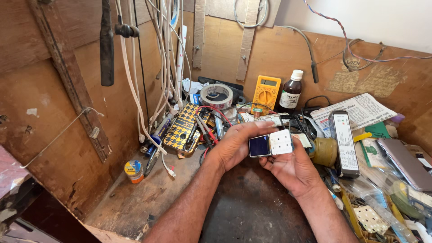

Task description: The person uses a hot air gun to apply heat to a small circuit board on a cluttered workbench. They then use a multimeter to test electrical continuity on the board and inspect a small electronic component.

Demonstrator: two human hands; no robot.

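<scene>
While both hands meet over the middle of the workbench (148, 198), they hold a small phone (271, 144) between them. Left hand (236, 144) grips the dark-screen end, fingers curled over the top edge, thumb underneath; right hand (294, 168) cups the white keypad end from 5 o'clock, thumb on the keys. The phone's back and lower edge are hidden by the palms, so I can't tell if it's one piece or two.

At 12 o'clock of the phone: yellow meter (266, 92), brown bottle (290, 89) just beside it, tape roll (217, 96) at 11. Patterned phone case (181, 127) at 9 o'clock, partly under red and black probe leads (208, 122). A small round tin (134, 170) sits at 8 o'clock, well apart. Long dark box (344, 141) at 3 o'clock, newspaper (360, 110) behind it. Clutter at 4 o'clock is cut off by the frame edge and hard to make out. White cables (164, 54) hang at 10 o'clock, tops out of view.
</scene>
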